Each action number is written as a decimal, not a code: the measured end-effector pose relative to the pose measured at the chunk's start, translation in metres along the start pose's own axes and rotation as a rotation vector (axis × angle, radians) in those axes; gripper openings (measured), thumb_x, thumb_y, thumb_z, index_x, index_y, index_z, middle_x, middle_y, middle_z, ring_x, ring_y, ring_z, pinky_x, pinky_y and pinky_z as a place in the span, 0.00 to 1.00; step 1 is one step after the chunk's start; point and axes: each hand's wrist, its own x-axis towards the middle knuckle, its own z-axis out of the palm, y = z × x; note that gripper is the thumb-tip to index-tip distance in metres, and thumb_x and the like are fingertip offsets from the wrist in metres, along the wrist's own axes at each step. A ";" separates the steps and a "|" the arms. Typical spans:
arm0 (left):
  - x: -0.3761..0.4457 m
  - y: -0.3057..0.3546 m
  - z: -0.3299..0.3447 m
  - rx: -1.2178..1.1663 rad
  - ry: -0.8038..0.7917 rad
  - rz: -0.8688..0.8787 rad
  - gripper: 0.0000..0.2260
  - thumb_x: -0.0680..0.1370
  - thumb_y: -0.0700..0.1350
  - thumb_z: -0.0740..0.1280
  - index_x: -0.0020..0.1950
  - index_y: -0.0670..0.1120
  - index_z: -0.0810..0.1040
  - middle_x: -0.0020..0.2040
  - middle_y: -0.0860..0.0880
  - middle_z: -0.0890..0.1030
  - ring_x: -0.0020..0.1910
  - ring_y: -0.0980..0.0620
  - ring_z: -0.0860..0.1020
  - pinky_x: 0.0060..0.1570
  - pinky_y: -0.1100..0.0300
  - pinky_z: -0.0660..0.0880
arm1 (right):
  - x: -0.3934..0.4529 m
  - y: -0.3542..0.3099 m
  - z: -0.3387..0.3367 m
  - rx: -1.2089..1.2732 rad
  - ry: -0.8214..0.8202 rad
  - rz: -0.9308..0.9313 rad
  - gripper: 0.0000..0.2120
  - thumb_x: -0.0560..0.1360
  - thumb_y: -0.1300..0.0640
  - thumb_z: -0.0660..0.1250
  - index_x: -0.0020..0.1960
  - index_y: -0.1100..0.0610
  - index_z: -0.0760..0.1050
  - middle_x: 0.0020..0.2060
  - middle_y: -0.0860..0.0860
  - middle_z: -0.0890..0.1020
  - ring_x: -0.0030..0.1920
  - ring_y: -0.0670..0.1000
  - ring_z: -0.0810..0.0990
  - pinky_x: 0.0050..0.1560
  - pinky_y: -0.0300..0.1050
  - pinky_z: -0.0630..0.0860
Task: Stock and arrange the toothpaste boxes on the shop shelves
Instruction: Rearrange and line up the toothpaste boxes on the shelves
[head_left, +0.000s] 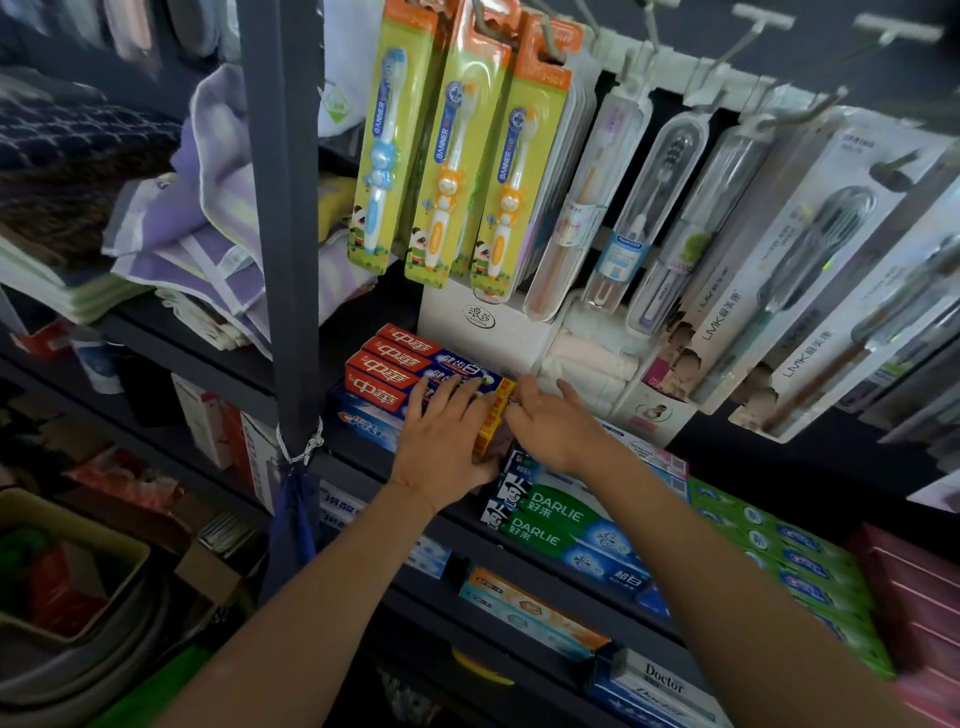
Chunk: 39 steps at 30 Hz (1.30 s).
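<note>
A stack of red and blue toothpaste boxes (395, 364) lies on the dark shelf (358, 462), above a blue Crest box (363, 423). My left hand (441, 441) lies flat on the stack's right end with fingers straight. My right hand (550, 423) presses against the yellow and red box ends (493, 421) from the right, fingers bent over them. Green Darlie boxes (561, 525) sit just below my right wrist, with green and blue boxes (779, 556) further right.
Children's toothbrush packs (447, 156) and adult toothbrush packs (753, 260) hang from hooks above. A white carton (488, 322) stands behind the stack. Folded towels (197, 208) fill the left shelf beyond a grey upright post (285, 234). More toothpaste boxes (530, 608) lie on the lower shelf.
</note>
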 end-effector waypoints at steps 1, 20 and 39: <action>0.000 0.000 0.000 0.000 -0.001 0.000 0.34 0.64 0.60 0.73 0.66 0.47 0.76 0.66 0.46 0.77 0.68 0.43 0.72 0.71 0.40 0.56 | 0.001 0.000 0.001 0.010 -0.008 -0.002 0.24 0.83 0.51 0.45 0.74 0.64 0.55 0.53 0.60 0.82 0.64 0.55 0.74 0.77 0.52 0.42; 0.009 0.017 0.001 0.069 0.022 -0.145 0.31 0.63 0.60 0.75 0.60 0.45 0.76 0.63 0.43 0.77 0.65 0.41 0.72 0.72 0.38 0.58 | 0.010 0.009 -0.003 0.243 0.007 0.013 0.14 0.83 0.55 0.47 0.60 0.61 0.66 0.45 0.57 0.81 0.57 0.54 0.75 0.76 0.47 0.47; 0.010 0.019 0.005 0.097 0.054 -0.163 0.29 0.63 0.60 0.76 0.57 0.45 0.76 0.62 0.44 0.77 0.64 0.42 0.73 0.70 0.38 0.60 | 0.037 0.014 0.000 0.198 0.003 0.079 0.12 0.82 0.54 0.45 0.53 0.60 0.63 0.39 0.55 0.74 0.58 0.57 0.75 0.77 0.54 0.47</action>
